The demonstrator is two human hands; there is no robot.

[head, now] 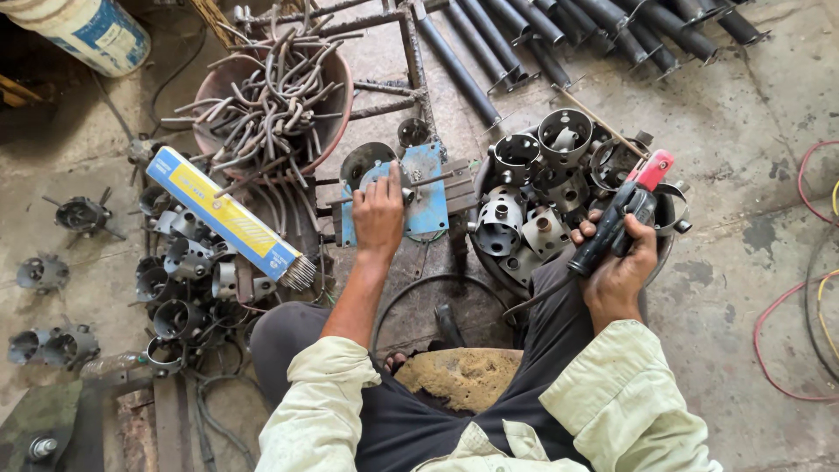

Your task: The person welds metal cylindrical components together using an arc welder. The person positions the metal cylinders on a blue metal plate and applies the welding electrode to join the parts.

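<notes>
My left hand [378, 212] rests on a blue metal jig plate [426, 199] on the floor, fingers curled over a small metal part at the plate's left end. My right hand [619, 262] grips a black welding electrode holder [616, 223] with a red tip, from which a thin rod [594, 116] points up and left. That holder hovers over a round pan [666, 249] filled with several grey metal cups [524, 188].
A reddish bowl [210, 96] of bent steel rods sits at upper left. A blue and yellow box of electrodes [223, 212] lies over several welded cup parts [179, 280]. Dark pipes [559, 35] line the top; red and yellow cables [800, 288] run at right.
</notes>
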